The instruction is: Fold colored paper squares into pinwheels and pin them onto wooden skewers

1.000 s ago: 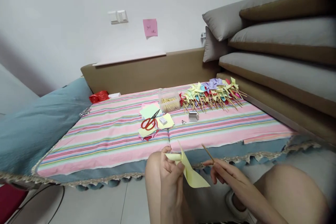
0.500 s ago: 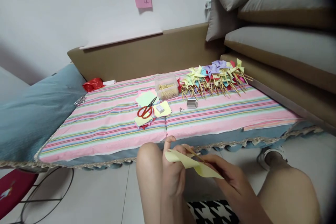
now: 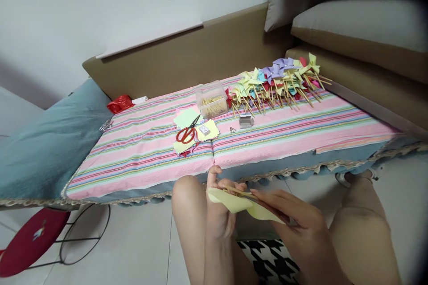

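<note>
A pale yellow paper pinwheel (image 3: 234, 201) is held between my hands above my lap, seen edge-on with its blades curling. My left hand (image 3: 219, 220) is closed on its left part, index finger raised. On the other side my right hand (image 3: 297, 216) grips the thin wooden stick (image 3: 245, 194) and the pinwheel's right end. The stick lies along the back of the paper, its tip near my left fingers. Where stick and paper meet is hidden by my fingers.
On the striped cover (image 3: 140, 160) lie red-handled scissors (image 3: 187, 136), coloured paper squares (image 3: 185, 119), a clear box (image 3: 212, 100) of sticks, a small open box (image 3: 246, 120) and many finished pinwheels (image 3: 277, 80). A red stool (image 3: 36, 240) stands at lower left.
The view has tilted downward, so the bed things appear higher. My right hand has shifted its fingers up along the stick, which now lies flatter against the paper. My left hand keeps its hold.
</note>
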`<state>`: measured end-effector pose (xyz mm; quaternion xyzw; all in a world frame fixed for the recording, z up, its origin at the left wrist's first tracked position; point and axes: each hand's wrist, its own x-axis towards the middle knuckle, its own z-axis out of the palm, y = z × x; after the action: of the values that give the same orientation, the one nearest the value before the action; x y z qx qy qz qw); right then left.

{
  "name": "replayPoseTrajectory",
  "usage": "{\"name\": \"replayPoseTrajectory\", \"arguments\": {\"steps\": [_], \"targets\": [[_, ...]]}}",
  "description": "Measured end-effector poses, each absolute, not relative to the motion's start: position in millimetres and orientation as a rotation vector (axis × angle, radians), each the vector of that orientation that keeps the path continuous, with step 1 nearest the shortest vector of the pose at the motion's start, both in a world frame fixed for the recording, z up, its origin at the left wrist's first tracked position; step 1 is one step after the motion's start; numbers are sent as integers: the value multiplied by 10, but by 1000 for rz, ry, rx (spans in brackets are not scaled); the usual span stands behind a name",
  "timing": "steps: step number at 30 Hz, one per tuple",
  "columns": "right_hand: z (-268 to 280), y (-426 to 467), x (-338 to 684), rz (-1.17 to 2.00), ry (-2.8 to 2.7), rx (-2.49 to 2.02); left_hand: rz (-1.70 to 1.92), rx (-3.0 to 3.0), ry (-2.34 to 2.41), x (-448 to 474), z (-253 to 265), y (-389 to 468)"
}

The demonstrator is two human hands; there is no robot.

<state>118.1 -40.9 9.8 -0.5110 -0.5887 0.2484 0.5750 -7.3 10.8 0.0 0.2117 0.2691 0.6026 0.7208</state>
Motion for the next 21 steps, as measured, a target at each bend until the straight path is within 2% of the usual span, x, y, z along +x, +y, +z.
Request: {"name": "replayPoseTrajectory", "arguments": {"steps": [21], "targets": [[-22, -389, 1246, 739, -1354, -1219, 1374, 432, 624, 16, 1, 158]]}}
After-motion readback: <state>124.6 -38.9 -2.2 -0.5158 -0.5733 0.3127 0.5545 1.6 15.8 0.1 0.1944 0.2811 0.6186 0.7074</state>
